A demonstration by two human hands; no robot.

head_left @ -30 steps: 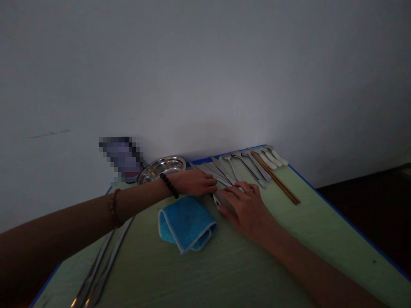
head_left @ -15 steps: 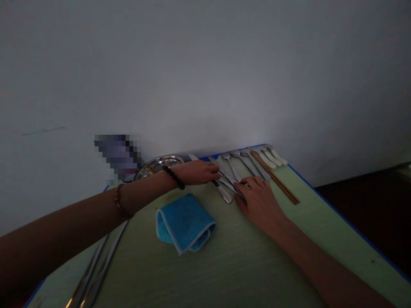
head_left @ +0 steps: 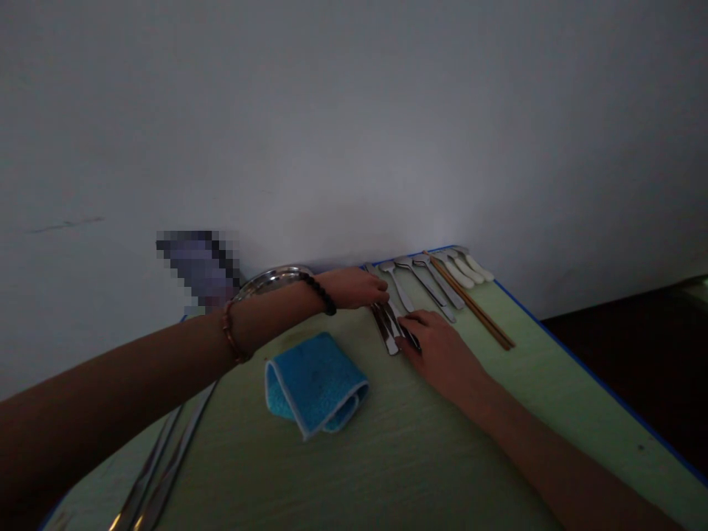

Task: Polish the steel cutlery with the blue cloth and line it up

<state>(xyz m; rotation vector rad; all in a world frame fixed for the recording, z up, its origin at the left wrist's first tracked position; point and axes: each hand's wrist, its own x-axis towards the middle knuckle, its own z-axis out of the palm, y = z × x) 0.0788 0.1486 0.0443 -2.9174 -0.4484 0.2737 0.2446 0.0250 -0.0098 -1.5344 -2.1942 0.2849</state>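
A small bunch of metal cutlery (head_left: pixel 387 338) lies slanted on the table between my two hands, its pieces side by side; its upper part is hidden, so I cannot tell the exact kind. My left hand (head_left: pixel 361 287) reaches across from the left, its fingers curled down and closed on the upper part of the bunch. My right hand (head_left: pixel 434 341) rests at the lower right side of it, with thumb and fingers bent around the handle ends. A folded blue cloth (head_left: pixel 318 385) with a white edge lies in front of my left wrist.
Right of the bunch lie several metal spoons (head_left: pixel 397 286), brown chopsticks (head_left: pixel 476 310) and white-handled cutlery (head_left: pixel 460 274). A round metal tray (head_left: pixel 265 279) is partly behind my left forearm. Two long metal utensils (head_left: pixel 171 472) lie front left. A wall (head_left: pixel 354 133) stands behind the table (head_left: pixel 531 435).
My left hand has shifted right, closer to my right hand. The left-hand piece of cutlery, formerly set apart, now lies against the others. My right hand has moved only slightly.
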